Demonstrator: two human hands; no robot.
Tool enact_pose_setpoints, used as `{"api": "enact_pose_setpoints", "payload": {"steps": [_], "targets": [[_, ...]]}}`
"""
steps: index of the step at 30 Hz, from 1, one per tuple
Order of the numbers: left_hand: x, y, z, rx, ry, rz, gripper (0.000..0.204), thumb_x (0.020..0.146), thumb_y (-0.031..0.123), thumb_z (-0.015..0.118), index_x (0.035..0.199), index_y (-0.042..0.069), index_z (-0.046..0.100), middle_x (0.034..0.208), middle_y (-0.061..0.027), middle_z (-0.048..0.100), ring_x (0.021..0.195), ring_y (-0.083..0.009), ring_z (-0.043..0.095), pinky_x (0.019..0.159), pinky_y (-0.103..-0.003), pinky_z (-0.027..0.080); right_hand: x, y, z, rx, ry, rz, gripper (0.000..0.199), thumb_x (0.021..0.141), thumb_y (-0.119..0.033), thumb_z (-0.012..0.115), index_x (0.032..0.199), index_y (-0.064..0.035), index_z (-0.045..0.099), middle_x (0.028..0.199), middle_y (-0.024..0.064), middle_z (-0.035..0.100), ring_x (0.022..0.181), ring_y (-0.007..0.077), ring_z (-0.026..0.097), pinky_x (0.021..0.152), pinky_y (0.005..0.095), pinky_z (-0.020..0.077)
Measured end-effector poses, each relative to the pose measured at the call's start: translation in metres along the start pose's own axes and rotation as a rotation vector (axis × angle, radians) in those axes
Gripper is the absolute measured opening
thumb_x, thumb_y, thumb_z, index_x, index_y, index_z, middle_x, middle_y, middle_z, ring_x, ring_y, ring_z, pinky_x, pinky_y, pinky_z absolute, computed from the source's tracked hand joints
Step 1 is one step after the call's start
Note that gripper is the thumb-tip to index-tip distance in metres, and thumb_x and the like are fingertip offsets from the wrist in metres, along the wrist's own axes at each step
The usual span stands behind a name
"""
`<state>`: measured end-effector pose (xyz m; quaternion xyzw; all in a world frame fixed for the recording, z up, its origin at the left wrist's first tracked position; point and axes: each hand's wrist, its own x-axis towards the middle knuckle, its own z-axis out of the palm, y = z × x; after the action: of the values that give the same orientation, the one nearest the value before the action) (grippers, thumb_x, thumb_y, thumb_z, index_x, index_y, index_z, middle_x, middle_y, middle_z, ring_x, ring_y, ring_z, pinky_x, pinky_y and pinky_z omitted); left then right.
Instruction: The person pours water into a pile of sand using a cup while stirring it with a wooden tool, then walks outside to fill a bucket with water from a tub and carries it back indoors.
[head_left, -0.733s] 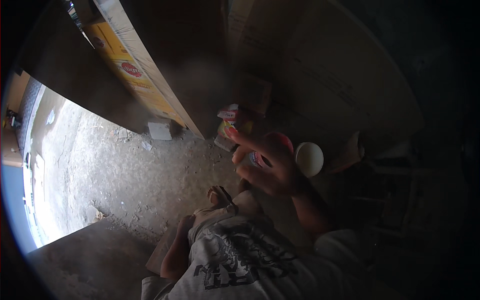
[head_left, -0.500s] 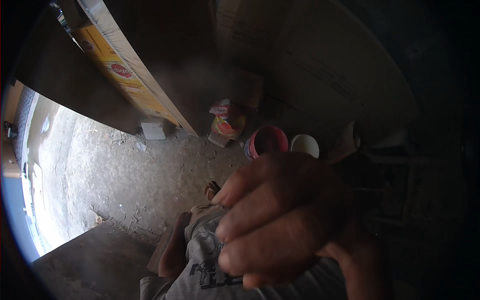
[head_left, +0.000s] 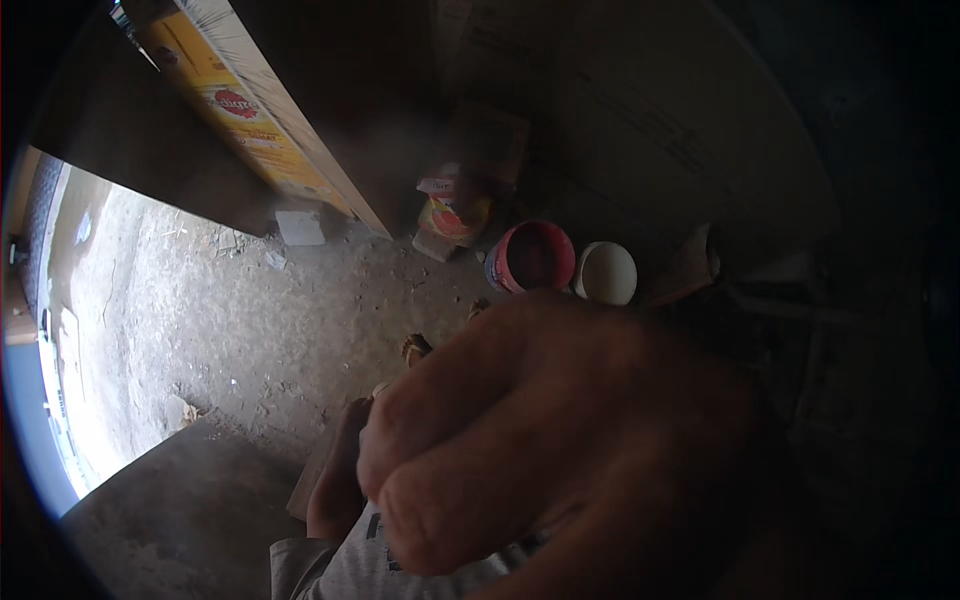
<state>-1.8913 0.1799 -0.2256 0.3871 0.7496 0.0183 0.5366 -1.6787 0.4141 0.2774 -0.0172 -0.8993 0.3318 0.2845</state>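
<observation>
Large and close in front of me, my right hand (head_left: 560, 430) covers the middle and lower right of the head view. Its fingers are curled in toward the palm, and the inside of the grip is hidden, so I cannot see whether anything is in it. Below it, part of my grey shirt (head_left: 335, 568) shows. My left forearm (head_left: 335, 490) reaches forward beside the shirt; its hand does not show. A foot in a sandal (head_left: 415, 348) rests on the floor just past the right hand.
Ahead stand a red bucket (head_left: 560, 262), a white bucket (head_left: 608, 272) and a red and yellow bag (head_left: 458, 215). A tall yellow printed carton (head_left: 235, 105) leans at the left, with a pale block (head_left: 299, 228) at its foot. Debris dots the concrete floor (head_left: 270, 330). Bright light enters from the left.
My right hand has come closer and looks larger, hiding more of my shirt and lap. The buckets, bag and carton sit slightly higher in the picture.
</observation>
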Motion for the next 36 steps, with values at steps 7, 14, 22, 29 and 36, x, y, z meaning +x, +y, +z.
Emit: {"api": "enact_pose_setpoints", "payload": {"steps": [7,14,22,29,36], "targets": [[0.004,-0.029,0.015,-0.025,0.017,-0.026,0.045,0.086,0.037,0.037,0.100,0.000,0.058,0.102,-0.0242,0.056,0.098,-0.0382,0.053,0.083,-0.043,0.040,0.014,0.001,0.001,0.006,-0.100,-0.016,0.051,0.078,-0.005,0.059,0.123,-0.0194,0.041,0.080,0.0018,0.061,0.061,0.0124,0.059,0.059,0.0279,0.0501],[0.012,-0.007,0.007,0.019,-0.024,0.018,0.045,0.086,0.037,0.037,0.101,0.000,0.058,0.102,-0.0241,0.056,0.098,-0.0381,0.053,0.083,-0.043,0.040,0.010,-0.003,-0.003,-0.035,-0.122,0.054,0.051,0.078,-0.005,0.059,0.123,-0.0192,0.040,0.079,0.0014,0.062,0.061,0.0119,0.059,0.059,0.0272,0.0500],[0.005,-0.018,0.010,-0.020,0.019,-0.029,0.045,0.086,0.037,0.037,0.101,0.000,0.058,0.103,-0.0240,0.056,0.098,-0.0380,0.053,0.083,-0.043,0.040,0.015,0.003,-0.004,-0.006,-0.177,0.029,0.051,0.078,-0.005,0.059,0.123,-0.0189,0.040,0.078,0.0010,0.062,0.061,0.0113,0.059,0.059,0.0264,0.0498],[0.010,0.031,-0.001,-0.025,-0.032,0.001,0.045,0.086,0.036,0.037,0.102,0.000,0.058,0.104,-0.0239,0.055,0.098,-0.0379,0.053,0.083,-0.043,0.040,-0.005,-0.015,-0.018,-0.081,-0.129,0.166,0.051,0.078,-0.005,0.059,0.123,-0.0187,0.039,0.077,0.0006,0.062,0.061,0.0108,0.059,0.058,0.0256,0.0497],[0.047,-0.085,0.069,0.427,0.127,0.302,0.042,0.087,0.036,0.038,0.102,0.002,0.058,0.105,-0.0209,0.056,0.098,-0.0353,0.054,0.083,-0.041,0.041,0.009,-0.001,-0.005,0.010,-0.221,0.060,0.051,0.078,-0.006,0.059,0.123,-0.0185,0.039,0.076,0.0003,0.062,0.061,0.0103,0.059,0.058,0.0249,0.0496]]}}
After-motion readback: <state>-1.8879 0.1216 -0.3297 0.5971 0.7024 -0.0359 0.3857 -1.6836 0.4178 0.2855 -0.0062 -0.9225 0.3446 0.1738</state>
